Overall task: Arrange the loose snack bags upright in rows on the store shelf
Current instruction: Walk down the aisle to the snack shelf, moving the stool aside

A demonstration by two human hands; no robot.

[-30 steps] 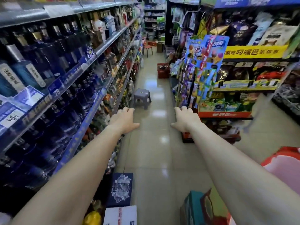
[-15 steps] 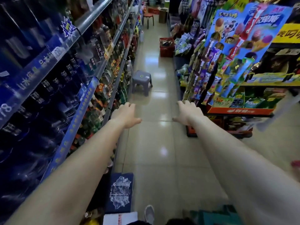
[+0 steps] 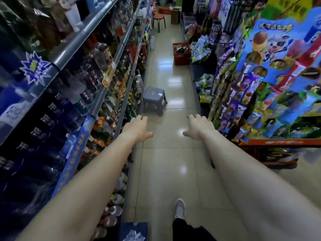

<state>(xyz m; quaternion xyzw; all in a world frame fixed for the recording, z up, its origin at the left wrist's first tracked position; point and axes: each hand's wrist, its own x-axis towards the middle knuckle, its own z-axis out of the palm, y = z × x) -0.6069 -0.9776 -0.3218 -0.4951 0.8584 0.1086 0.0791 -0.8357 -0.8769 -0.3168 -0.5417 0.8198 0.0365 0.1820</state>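
In a narrow store aisle with a glossy beige tiled floor [image 3: 165, 171], both bare forearms reach forward at mid-height. The left hand [image 3: 137, 127] and the right hand [image 3: 199, 127] are held palm down above the floor, fingers hanging loosely curled and thumbs turned inward; neither holds or touches anything. The loose silvery-blue and green foil snack bags [image 3: 201, 49] lie on the low dark right-hand store shelf [image 3: 199, 70] further down the aisle, well ahead of both hands; blur hides how each bag stands. Just beside them, on the floor, is a red plastic mesh shopping basket [image 3: 181, 54] with dark packets inside. A small grey plastic step stool [image 3: 153, 100] stands against the foot of the left shelving, just beyond the left hand. The tall grey metal shelving [image 3: 83, 33] on the left carries rows of glass and plastic bottles behind blue price strips. Near the right hand rises a bright blue printed cardboard display stand [image 3: 278, 66] with an orange base. A pale canvas shoe [image 3: 179, 207] below a dark trouser leg is planted on the tiles between the forearms. At the far end stand a red round stool [image 3: 159, 20] and a brown cardboard box [image 3: 175, 13].
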